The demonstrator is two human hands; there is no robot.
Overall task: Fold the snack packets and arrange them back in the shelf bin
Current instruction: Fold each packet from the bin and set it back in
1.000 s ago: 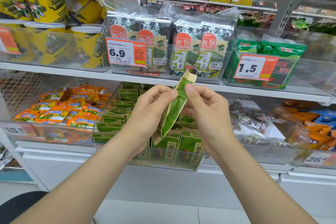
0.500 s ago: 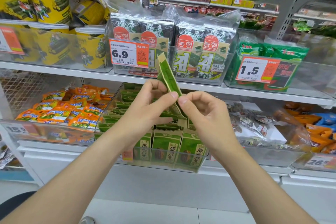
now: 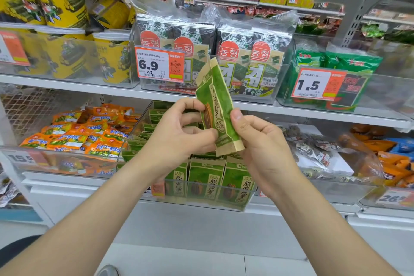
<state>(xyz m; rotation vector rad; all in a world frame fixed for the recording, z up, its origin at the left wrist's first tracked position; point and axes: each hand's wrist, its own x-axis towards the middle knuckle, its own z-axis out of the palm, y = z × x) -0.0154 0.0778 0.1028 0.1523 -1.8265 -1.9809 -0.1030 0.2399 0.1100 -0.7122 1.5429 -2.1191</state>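
The green packet (image 3: 216,105) is pinched by the left hand (image 3: 179,134) (9 o'clock) and right hand (image 3: 257,141) (3 o'clock). It is held above the shelf bin (image 3: 208,205), apparently for folding.

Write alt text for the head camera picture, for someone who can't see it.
The left hand and right hand pinch a green sunflower seed packet in front of a clear shelf bin of matching packets, below seaweed packs.
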